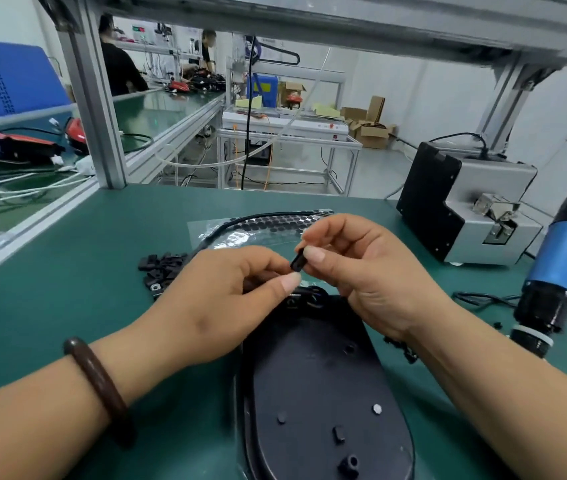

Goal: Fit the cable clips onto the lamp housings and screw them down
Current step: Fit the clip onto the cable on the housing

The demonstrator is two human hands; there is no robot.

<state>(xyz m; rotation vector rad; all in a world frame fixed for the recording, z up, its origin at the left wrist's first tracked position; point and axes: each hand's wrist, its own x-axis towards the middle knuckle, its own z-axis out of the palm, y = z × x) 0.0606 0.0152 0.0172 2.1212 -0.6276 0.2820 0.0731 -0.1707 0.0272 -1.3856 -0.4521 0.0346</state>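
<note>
Green matting covers the workbench (67,278), the largest surface in view. On it, nearest the person, lies the black oval lamp housing (320,393), back side up, with small posts and one pale round stud on its face. Right of the housing and farther back stands a grey and black screw feeder box (462,209); no label on it can be read. Also right of the housing, a blue and black electric screwdriver (566,271) hangs tip down. Behind the housing lies a clear sheet of black round pads (271,225), with a black cable curving across it. Left of the housing's far end sits a heap of black cable clips (159,270). The left hand (213,306), a dark brown bangle (97,382) on its wrist, pinches thumb against fingers beside the right hand (365,271); what it grips cannot be told. The right hand's thumb and fingers pinch one small black clip (298,262), above the housing's far end.
</note>
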